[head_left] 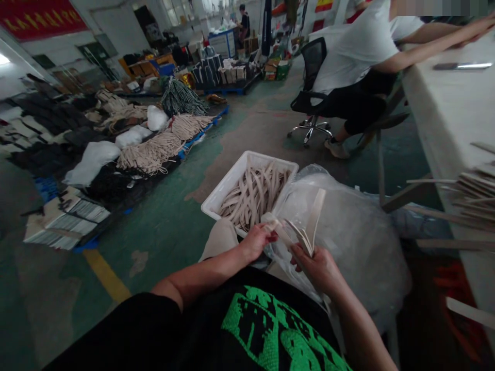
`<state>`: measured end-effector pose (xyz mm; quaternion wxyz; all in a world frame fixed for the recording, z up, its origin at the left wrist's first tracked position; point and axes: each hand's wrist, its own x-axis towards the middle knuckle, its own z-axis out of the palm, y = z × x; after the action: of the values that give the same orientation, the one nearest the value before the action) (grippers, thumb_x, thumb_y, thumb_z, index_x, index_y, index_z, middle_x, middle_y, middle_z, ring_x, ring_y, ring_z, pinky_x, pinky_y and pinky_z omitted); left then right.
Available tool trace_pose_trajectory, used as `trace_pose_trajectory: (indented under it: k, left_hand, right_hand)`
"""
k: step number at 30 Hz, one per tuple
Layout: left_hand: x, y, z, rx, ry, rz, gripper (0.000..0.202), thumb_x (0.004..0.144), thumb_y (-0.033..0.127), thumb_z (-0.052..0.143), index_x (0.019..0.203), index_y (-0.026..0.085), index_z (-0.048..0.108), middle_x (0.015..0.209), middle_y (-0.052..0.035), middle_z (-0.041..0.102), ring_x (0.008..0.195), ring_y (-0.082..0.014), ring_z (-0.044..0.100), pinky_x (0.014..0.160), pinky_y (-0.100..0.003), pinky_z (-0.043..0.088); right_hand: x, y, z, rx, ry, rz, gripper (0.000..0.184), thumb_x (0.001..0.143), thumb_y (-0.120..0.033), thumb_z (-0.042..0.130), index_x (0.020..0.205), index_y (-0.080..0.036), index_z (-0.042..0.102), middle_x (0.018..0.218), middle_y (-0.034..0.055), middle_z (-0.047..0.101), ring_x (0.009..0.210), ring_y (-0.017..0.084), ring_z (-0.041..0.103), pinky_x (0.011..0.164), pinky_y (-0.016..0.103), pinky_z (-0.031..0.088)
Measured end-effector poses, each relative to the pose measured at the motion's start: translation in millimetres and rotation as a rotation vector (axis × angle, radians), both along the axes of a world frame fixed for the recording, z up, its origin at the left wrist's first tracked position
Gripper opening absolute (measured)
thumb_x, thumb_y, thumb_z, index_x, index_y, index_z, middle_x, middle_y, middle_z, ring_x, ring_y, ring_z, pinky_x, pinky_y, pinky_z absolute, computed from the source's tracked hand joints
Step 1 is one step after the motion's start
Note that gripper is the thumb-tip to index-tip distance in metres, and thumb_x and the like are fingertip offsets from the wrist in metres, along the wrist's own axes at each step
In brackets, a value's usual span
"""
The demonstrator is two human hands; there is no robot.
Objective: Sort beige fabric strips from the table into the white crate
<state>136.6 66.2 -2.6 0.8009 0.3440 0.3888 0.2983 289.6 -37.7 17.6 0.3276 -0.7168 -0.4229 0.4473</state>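
The right hand has its fingers tight around a bunch of pale strips, probably so they stay together. The left hand pinches 1 strip, perhaps to keep it straight. The white bin sits near the knee, likely for easy reach.

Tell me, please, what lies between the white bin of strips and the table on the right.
In the head view, a large plastic bag lies between the white bin and the table.

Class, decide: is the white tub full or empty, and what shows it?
Largely full, certainly not empty: many beige strips criss-cross inside the white tub, hiding its bottom.
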Motion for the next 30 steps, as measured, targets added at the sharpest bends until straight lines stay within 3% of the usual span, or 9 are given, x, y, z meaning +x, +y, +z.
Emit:
trace_pose_trajectory:
  k: [3,8,14,21,23,25,30]
  left_hand:
    - [-4.9,5.5,-1.4,0.017,0.036,0.013,0.058,0.056,0.062,0.086,0.087,0.013,0.075,0.095,-0.0109,0.073,0.09,-0.0192,0.064,0.075,-0.026,0.045]
    - [2.0,-12.4,-5.3,0.033,0.003,-0.181,0.055,0.064,0.062,0.082,0.084,0.011,0.075,0.09,-0.0109,0.072,0.087,-0.0221,0.065,0.077,-0.031,0.046]
    - [-1.3,1.4,-0.1,0.067,0.032,-0.062,0.055,0.061,0.062,0.084,0.085,0.013,0.075,0.095,-0.0113,0.072,0.093,-0.0212,0.063,0.077,-0.028,0.045]
    - [5.7,-15.1,-14.6,0.082,0.069,-0.251,0.048,0.066,0.059,0.081,0.076,0.013,0.073,0.082,-0.0107,0.07,0.086,-0.0234,0.064,0.08,-0.034,0.047]
    - [8.1,5.5,-13.2,0.125,0.123,-0.277,0.044,0.066,0.056,0.08,0.076,0.014,0.072,0.082,-0.0096,0.071,0.085,-0.0224,0.064,0.081,-0.034,0.048]
    - [12.8,44.1,-4.0,0.22,0.208,-0.313,0.039,0.069,0.051,0.076,0.076,0.013,0.072,0.082,-0.0092,0.072,0.084,-0.0212,0.064,0.082,-0.034,0.049]
    - [37.6,162.6,47.0,0.764,0.52,-0.323,0.031,0.077,0.042,0.065,0.074,0.012,0.073,0.079,-0.0052,0.073,0.091,-0.0219,0.064,0.086,-0.03,0.047]
  right_hand:
    - [0.7,-6.0,-3.8,-0.054,-0.018,0.009,0.05,0.083,-0.062,0.05,0.06,-0.019,0.063,0.05,0.0025,0.062,0.046,0.014,0.057,0.049,0.024,0.043]
    - [-5.2,3.7,-1.8,0.043,0.026,-0.063,0.052,0.082,-0.065,0.052,0.06,-0.018,0.061,0.051,0.0038,0.061,0.044,0.012,0.054,0.047,0.024,0.042]
    - [3.6,-4.2,-1.6,0.012,0.145,0.043,0.052,0.082,-0.065,0.053,0.064,-0.017,0.065,0.054,0.0041,0.063,0.046,0.012,0.054,0.048,0.024,0.042]
    - [-3.6,5.7,-2.0,0.009,0.095,-0.038,0.056,0.08,-0.066,0.052,0.053,-0.019,0.062,0.04,0.0008,0.051,0.038,0.01,0.043,0.044,0.024,0.035]
    - [1.9,4.7,-5.0,0.034,0.159,-0.109,0.05,0.077,-0.064,0.056,0.063,-0.017,0.068,0.046,0.0011,0.056,0.039,0.01,0.044,0.043,0.024,0.037]
    - [16.1,-1.0,-13.4,0.069,0.195,-0.232,0.048,0.074,-0.061,0.06,0.079,-0.015,0.073,0.058,0.003,0.065,0.041,0.01,0.047,0.043,0.024,0.038]
    - [77.3,-22.6,-51.9,0.044,0.064,-0.642,0.052,0.073,-0.055,0.061,0.096,-0.011,0.076,0.073,0.0077,0.073,0.041,0.009,0.044,0.043,0.025,0.039]
